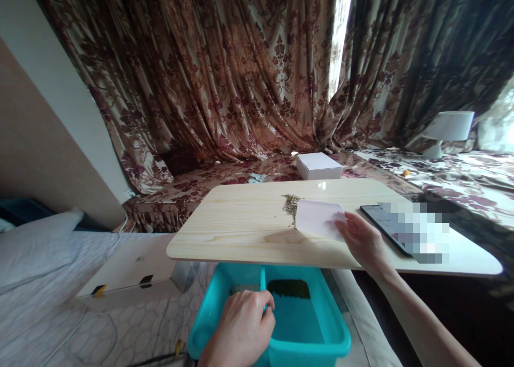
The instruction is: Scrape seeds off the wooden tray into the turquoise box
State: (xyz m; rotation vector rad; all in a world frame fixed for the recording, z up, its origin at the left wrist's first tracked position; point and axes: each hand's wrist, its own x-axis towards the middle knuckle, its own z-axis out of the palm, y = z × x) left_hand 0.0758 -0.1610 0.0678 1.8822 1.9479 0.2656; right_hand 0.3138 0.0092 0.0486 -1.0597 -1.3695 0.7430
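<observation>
My right hand (363, 241) rests on the light wooden tabletop (241, 227) and grips a white card (319, 218) by its right edge. The card's left edge meets a thin line of dry green crumbs (291, 205). Below the table's front edge, my left hand (243, 327) is closed round the centre divider of a turquoise plastic bin (313, 340). A dark green heap (289, 289) lies in the bin's right compartment, and a smaller heap shows in the left one.
A phone (387, 225) lies flat on the table to the right of my hand. A white box (319, 166) sits behind the table, a white lamp (447, 128) at far right, heavy patterned curtains behind. A white carton (132, 273) lies on the bed at left.
</observation>
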